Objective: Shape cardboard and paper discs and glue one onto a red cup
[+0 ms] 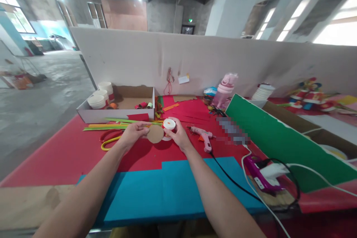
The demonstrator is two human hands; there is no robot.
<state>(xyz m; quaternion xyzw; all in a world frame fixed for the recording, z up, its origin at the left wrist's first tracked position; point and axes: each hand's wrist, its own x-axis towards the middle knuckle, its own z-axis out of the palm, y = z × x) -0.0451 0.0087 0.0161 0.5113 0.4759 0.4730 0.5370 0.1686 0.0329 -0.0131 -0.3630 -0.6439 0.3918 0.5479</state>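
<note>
My left hand (136, 133) pinches a round cardboard disc (155, 134) by its left edge, its flat brown face turned toward me. Just right of the disc, my right hand (179, 136) is closed around a small paper cup (169, 124) with a white end facing up and a red band on its side. An orange spot marks the middle of that white end. Disc and cup overlap in view; whether they touch I cannot tell. A pink glue gun (204, 137) lies to the right of my right hand. Scissors with red and yellow handles (111, 140) lie left of my left hand.
A box (115, 115) with white cups stands at the back left, near green and orange strips (111, 126). Blue sheets (184, 186) cover the front edge. On the right are a green-sided box (273, 137), a purple power strip (262, 176) with cables, and a pink bottle (224, 91).
</note>
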